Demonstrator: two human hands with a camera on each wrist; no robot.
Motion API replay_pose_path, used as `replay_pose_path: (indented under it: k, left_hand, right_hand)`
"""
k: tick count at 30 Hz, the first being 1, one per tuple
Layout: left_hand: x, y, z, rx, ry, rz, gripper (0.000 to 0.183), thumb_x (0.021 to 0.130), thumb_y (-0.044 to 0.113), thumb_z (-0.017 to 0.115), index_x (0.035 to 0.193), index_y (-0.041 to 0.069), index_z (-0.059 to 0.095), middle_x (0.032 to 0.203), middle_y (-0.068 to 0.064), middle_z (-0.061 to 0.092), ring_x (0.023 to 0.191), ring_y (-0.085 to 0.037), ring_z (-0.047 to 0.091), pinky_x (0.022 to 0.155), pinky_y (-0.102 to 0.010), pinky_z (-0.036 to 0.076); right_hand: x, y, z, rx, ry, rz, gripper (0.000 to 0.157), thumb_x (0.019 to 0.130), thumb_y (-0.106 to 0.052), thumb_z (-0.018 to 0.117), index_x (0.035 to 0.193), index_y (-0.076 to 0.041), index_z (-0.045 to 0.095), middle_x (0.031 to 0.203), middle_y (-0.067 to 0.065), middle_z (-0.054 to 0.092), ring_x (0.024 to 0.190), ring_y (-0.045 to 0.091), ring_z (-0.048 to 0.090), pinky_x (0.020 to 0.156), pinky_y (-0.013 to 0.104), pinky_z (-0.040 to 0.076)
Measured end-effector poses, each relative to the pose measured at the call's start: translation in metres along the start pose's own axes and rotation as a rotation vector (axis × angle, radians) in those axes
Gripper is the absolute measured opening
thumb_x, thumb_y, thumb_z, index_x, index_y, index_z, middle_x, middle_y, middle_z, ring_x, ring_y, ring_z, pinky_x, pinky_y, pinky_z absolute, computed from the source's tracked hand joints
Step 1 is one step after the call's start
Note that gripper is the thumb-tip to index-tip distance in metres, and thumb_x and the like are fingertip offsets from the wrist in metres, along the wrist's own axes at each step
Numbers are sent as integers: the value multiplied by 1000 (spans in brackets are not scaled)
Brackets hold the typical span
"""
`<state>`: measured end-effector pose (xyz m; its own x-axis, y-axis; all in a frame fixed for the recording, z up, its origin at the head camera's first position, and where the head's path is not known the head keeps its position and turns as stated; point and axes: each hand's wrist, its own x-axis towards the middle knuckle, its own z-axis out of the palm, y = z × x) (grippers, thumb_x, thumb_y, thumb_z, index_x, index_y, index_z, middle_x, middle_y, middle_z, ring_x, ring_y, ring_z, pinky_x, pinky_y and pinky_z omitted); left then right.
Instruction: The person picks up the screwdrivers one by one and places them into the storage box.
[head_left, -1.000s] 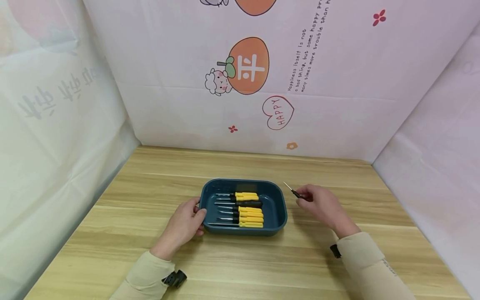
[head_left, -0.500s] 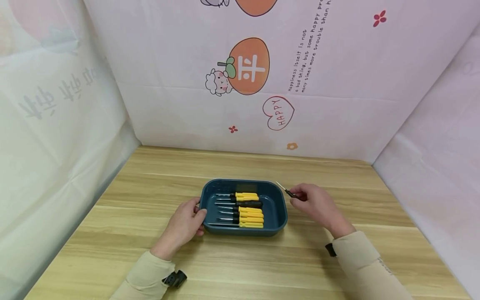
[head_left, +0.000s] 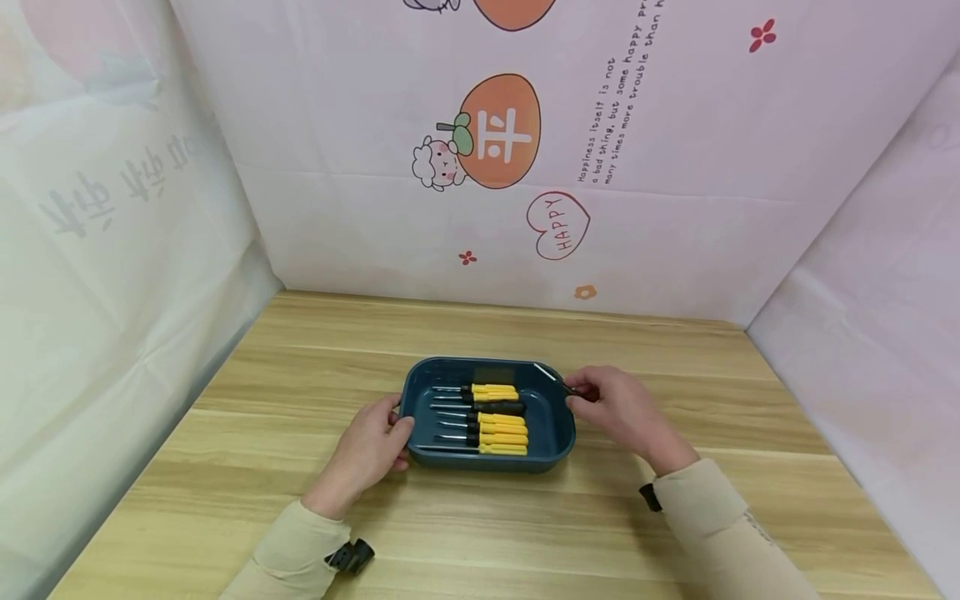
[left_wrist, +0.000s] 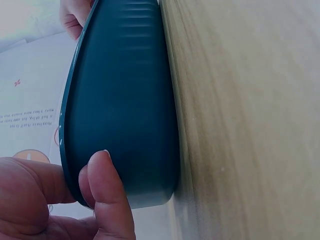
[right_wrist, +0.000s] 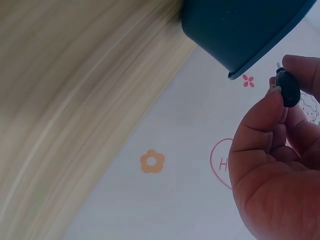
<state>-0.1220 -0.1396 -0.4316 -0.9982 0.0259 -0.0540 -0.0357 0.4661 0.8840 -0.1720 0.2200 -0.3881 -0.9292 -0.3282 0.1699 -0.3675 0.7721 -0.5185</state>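
A dark blue tray (head_left: 551, 437) with rounded corners stands on the table, a column of screwdrivers (head_left: 501, 429) lying inside it. Most of these have yellow handles; one handle is black. My left hand (head_left: 367, 446) grips the tray's left end, thumb over the rim and fingers against the outer wall, as the left wrist view shows too. Between thumb and fingertips my right hand (head_left: 618, 412) pinches a small screwdriver (right_wrist: 288, 89) by its black handle. Its thin metal shaft points up and left over the tray's back right corner.
The wood-grain table (head_left: 480, 533) runs to a printed white cloth (head_left: 360, 217) hanging at the back. More white cloth closes off the left and right sides. A black wrist camera (head_left: 350, 556) sits at the left sleeve.
My right hand has moved left with the small screwdriver, from beside the tray to its back right corner, the shaft now overlapping the tray. The left hand and tray have stayed still.
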Motion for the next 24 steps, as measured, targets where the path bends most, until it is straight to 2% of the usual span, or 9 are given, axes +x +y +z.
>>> replay_pose_path:
  k: [10, 24]
  left_hand:
    - [1, -1, 0, -6, -2, 7, 46, 105, 13, 56, 147, -4, 50, 96, -11, 61, 64, -17, 63, 53, -30, 61]
    - [1, 0, 0, -5, 2, 7, 46, 104, 13, 57, 146, -5, 51, 97, -12, 60, 64, -17, 63, 53, -30, 61]
  right_hand:
    - [4, -9, 7, -10, -28, -49, 24, 95, -17, 72, 117, -8, 76, 103, 1, 71, 88, 15, 61, 79, 33, 58]
    - [11, -25, 18, 36, -77, -102, 23, 94, -18, 74, 115, -9, 77, 100, -3, 70, 84, 12, 61, 77, 30, 58]
